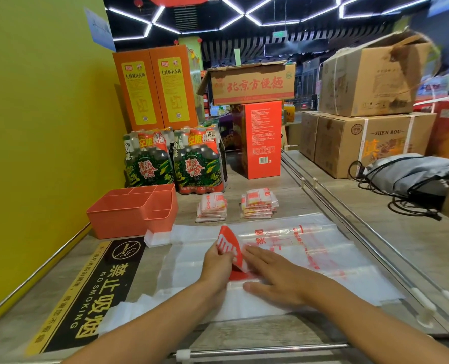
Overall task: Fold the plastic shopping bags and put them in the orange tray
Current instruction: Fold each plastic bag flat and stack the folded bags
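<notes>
Clear plastic shopping bag with red print [283,248] spread flat on the wooden counter [375,232], left hand [216,264] pinching up its red corner, right hand [273,277] flat pressing it, orange plastic tray [118,216] near, back left.

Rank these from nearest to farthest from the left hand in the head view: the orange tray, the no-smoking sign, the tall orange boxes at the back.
From the left hand, which lifts a corner of the plastic bag:
1. No-smoking sign, flat on the counter just to its left.
2. Orange tray, farther back on the left, by the yellow wall.
3. Tall orange boxes, upright at the far end, behind the bottle packs.
</notes>
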`<state>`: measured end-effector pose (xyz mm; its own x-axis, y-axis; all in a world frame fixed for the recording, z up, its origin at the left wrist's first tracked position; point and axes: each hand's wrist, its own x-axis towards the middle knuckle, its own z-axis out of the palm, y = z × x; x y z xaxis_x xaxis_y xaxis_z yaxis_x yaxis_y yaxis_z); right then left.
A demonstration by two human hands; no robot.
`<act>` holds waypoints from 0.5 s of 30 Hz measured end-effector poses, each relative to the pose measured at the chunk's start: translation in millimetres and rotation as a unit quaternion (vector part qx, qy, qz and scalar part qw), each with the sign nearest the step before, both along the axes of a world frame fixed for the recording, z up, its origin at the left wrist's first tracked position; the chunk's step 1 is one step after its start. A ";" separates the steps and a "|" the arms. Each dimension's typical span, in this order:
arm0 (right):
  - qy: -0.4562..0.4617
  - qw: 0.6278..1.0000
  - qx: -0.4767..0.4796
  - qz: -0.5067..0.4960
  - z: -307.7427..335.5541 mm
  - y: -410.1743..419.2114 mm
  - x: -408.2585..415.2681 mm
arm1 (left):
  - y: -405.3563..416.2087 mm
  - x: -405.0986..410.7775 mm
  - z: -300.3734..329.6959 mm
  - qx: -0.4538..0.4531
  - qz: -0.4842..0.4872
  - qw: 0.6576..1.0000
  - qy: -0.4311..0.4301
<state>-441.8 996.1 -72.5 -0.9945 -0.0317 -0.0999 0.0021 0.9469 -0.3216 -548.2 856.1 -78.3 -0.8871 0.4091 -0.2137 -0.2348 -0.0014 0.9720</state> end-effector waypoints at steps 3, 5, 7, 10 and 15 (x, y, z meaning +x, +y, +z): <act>0.007 1.000 0.014 0.012 1.1 3.1 2.7 | -7.2 -18.4 -3.3 -0.017 0.065 0.997 0.032; 0.006 0.999 0.029 0.022 -1.0 5.8 2.8 | -18.2 -27.8 -2.4 -0.008 0.098 0.994 0.053; -0.001 0.999 0.039 0.028 -1.6 6.0 2.5 | -28.2 -35.2 -1.5 -0.019 0.131 0.988 0.083; -0.012 0.999 0.038 0.030 -0.2 2.9 2.6 | -34.1 -37.5 1.6 -0.069 0.116 0.982 0.133; -0.016 0.999 0.039 0.031 -2.3 1.4 1.0 | -36.0 -34.1 -2.5 -0.116 -0.128 0.912 0.371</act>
<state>-440.8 997.4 -74.8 -0.9871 -0.0839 -0.1364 -0.0480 0.9676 -0.2477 -582.3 820.1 -80.8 -0.7040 0.6441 0.2994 0.5246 0.1874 0.8305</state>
